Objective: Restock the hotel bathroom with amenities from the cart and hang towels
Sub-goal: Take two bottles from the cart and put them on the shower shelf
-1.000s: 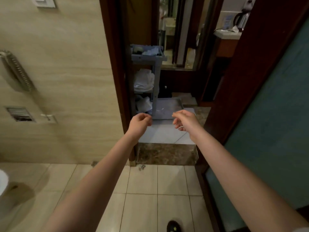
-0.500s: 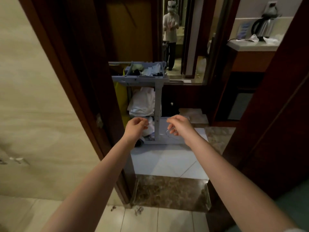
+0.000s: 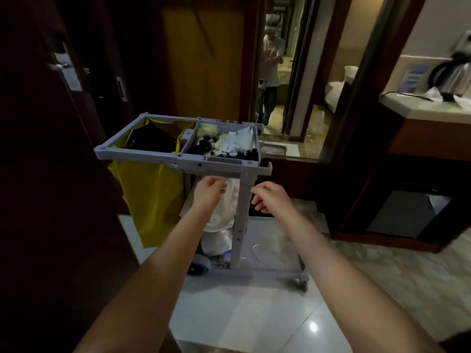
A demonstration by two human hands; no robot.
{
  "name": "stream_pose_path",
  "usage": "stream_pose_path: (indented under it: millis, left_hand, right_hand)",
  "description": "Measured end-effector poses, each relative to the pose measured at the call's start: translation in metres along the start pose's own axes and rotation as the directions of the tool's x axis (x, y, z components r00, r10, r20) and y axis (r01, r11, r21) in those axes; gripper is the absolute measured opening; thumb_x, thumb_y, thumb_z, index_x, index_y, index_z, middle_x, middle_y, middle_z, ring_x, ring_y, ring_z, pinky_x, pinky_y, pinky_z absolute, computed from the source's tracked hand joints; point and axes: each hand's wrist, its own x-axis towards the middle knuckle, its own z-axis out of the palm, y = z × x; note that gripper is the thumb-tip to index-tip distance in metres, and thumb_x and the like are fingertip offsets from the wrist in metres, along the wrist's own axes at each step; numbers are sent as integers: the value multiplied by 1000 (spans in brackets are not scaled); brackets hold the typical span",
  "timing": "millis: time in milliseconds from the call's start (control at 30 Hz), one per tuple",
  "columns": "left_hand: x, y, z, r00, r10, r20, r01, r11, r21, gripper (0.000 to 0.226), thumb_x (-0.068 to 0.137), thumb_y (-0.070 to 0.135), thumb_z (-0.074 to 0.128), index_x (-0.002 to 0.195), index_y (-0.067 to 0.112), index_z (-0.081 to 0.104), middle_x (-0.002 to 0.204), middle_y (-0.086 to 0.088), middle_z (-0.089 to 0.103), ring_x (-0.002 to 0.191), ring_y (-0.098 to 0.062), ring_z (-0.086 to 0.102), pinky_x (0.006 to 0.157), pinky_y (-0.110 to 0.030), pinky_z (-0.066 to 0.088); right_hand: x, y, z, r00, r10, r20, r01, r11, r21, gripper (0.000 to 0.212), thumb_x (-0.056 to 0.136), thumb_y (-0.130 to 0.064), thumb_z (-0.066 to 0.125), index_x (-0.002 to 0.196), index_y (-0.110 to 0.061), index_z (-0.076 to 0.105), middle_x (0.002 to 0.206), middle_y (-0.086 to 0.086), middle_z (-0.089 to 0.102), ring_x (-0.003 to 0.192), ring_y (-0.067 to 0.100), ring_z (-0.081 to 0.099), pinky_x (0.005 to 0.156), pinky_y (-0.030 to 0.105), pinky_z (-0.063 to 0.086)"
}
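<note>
One cart (image 3: 221, 165), one yellow bag (image 3: 150, 200), one kettle (image 3: 456, 77), one left hand (image 3: 209, 191), one right hand (image 3: 270, 197)

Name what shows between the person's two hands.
In the head view, the cart's grey upright post shows between the left hand and the right hand, with white linen beside it, partly behind the left hand.

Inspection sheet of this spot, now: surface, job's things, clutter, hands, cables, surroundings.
Surface: glossy tiled floor.
Job's things: grey cart; amenities in its top tray; white linen on the shelf below; yellow bag hung at its left.
Clutter: white scraps on the counter.
Hands: left hand and right hand before the cart, fingers loosely curled, holding nothing.
Cables: black cord by the kettle.
Surroundings: dark door at left; a person seen beyond the cart.
</note>
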Motion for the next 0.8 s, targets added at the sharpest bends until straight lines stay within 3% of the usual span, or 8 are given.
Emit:
stream_pose_path:
  millis: [200, 300, 433, 533, 800]
  left_hand:
    - [114, 0, 27, 1000, -5, -15, 6, 996, 88, 14, 92, 12, 50, 82, 13, 60, 74, 2, 57, 70, -9, 51, 61, -21, 41]
    - [166, -9, 30, 998, 19, -59, -9, 986, 169, 13, 93, 17, 51, 93, 12, 63, 77, 2, 57, 69, -9, 50, 59, -21, 40]
    - [233, -17, 29, 989, 62, -133, -21, 956, 293, 15, 94, 20, 51, 103, 13, 61, 93, -1, 61, 86, -15, 55, 72, -26, 40]
    - [278, -20, 30, 973, 104, -206, -29, 941, 338, 16, 93, 14, 51, 105, 12, 61, 94, -2, 61, 90, -19, 58, 75, -28, 43]
    - [339, -44, 30, 950, 151, -272, 15, 851, 525, 21, 95, 15, 52, 112, 8, 62, 97, 0, 61, 86, -7, 53, 60, -5, 40]
  right_hand:
    - [124, -17, 0, 999, -3, 44, 4, 1000, -10, 10, 95, -18, 52, 88, -11, 56, 69, 2, 59, 55, 11, 53, 45, 13, 42]
    - [186, -17, 8, 995, -22, 93, 26, 999, -32, 10, 95, -18, 53, 90, -11, 58, 72, 4, 60, 59, 11, 55, 48, 13, 44]
    - [266, -14, 17, 977, -83, 194, 100, 992, -79, 13, 94, -17, 54, 81, -17, 58, 69, 3, 59, 60, 12, 55, 54, 19, 44]
    - [324, -15, 19, 960, -93, 263, 115, 991, -69, 9, 94, -17, 55, 87, -12, 59, 71, 3, 59, 60, 12, 54, 56, 19, 45]
    - [438, -10, 27, 942, -43, 332, 93, 986, -137, 9, 92, -19, 56, 84, -18, 59, 77, 3, 62, 64, 12, 57, 60, 20, 44]
